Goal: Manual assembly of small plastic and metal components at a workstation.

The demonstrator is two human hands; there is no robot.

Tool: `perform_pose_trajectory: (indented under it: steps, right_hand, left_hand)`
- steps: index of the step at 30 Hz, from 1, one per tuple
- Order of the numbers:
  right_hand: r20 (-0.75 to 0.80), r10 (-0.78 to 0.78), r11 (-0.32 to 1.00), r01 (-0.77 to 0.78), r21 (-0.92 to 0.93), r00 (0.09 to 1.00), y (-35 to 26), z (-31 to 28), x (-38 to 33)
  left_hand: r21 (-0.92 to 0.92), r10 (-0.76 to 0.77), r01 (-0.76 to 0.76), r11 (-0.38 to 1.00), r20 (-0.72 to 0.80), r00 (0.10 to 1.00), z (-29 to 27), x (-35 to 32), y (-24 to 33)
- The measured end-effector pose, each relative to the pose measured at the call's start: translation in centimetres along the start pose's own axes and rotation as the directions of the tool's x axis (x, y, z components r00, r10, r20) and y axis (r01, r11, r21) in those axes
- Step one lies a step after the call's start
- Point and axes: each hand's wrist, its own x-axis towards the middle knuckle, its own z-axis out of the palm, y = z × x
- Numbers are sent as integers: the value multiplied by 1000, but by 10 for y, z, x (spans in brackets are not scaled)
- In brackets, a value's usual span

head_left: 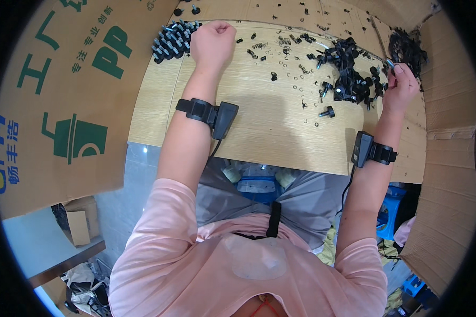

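Note:
My left hand (pixel 213 45) is closed in a fist at the far left of the table, right beside a dense cluster of black-headed thumb screws (pixel 170 43) with bluish metal shanks. Whatever its curled fingers hold is hidden. At the far right, the fingertips of my right hand (pixel 401 87) pinch a small screw (pixel 390 63) whose bluish metal end sticks out. Left of that hand lies a heap of black parts (pixel 349 74), with some metal shanks among them. One loose thumb screw (pixel 327 112) rests nearer to me.
Small springs (pixel 285 41), rings and black bits lie scattered over the wooden table (pixel 259 132). A tangled black bundle (pixel 407 50) sits at the far right. Cardboard walls (pixel 79 105) stand on the left and right. A cabled black device (pixel 226 120) is strapped to each forearm.

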Motion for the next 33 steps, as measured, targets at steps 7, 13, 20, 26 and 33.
perform_pose_trajectory:
  steps: [7,13,20,26,33]
  right_hand:
    - [-6,103,890,-90,447,995,7,-4,5]
    - [317,331,814,-439,381,889,7,43,-18]
    - [672,113,938,-301,170,731,-13,82,-43]
    - [629,36,950,-222,219,777,-27,86,-46]
    - [731,20,952,-235,194,682,-30,99,-64]
  left_hand:
    - [-166,29,-13,986,94,995,7,-11,10]
    - [-226,329,-242,944,560,761,11,-28,25]
    - [-724,403,30,689,417,815,-2,-36,42]
    - [-738,624,-248,628,288,726,0,-61,64]
    - [-636,811,-572,518,153,565,-1,-63,68]
